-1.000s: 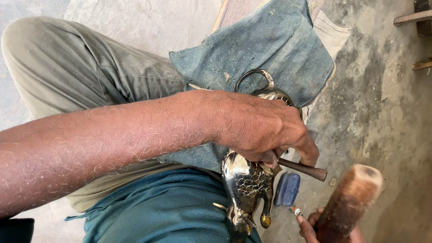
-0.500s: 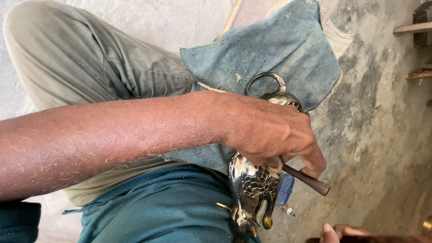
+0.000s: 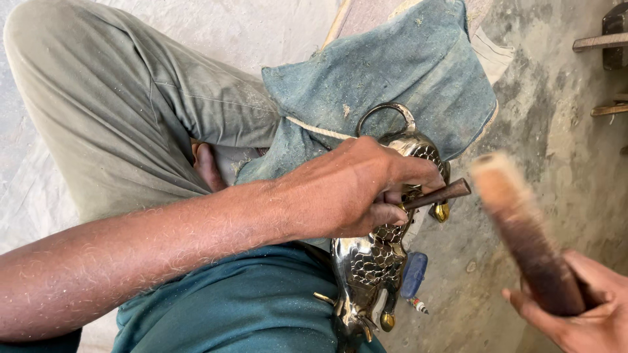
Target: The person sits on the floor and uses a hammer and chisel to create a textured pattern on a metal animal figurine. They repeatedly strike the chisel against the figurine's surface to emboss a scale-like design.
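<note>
My left hand point(image 3: 356, 189) grips a short dark metal punch point(image 3: 438, 194) whose blunt end points right, held against a shiny silver animal-shaped metal piece point(image 3: 373, 261) with a scale pattern, a ring point(image 3: 386, 114) on top and small brass knobs. The piece rests on my lap against a dusty blue cloth pad point(image 3: 386, 78). My right hand point(image 3: 582, 314) at the lower right holds a wooden mallet point(image 3: 523, 229), blurred by motion, its pale head up near the punch's end.
My bent leg in grey-green trousers point(image 3: 131, 111) fills the upper left. A small blue object and a pen tip point(image 3: 413, 278) lie on the grey concrete floor point(image 3: 562, 163) beside the metal piece. Wooden strips point(image 3: 598, 42) sit at the top right.
The mallet dropped almost out of view half a second ago and has now swung back up toward the punch's end. My left hand kept the punch on the metal piece.
</note>
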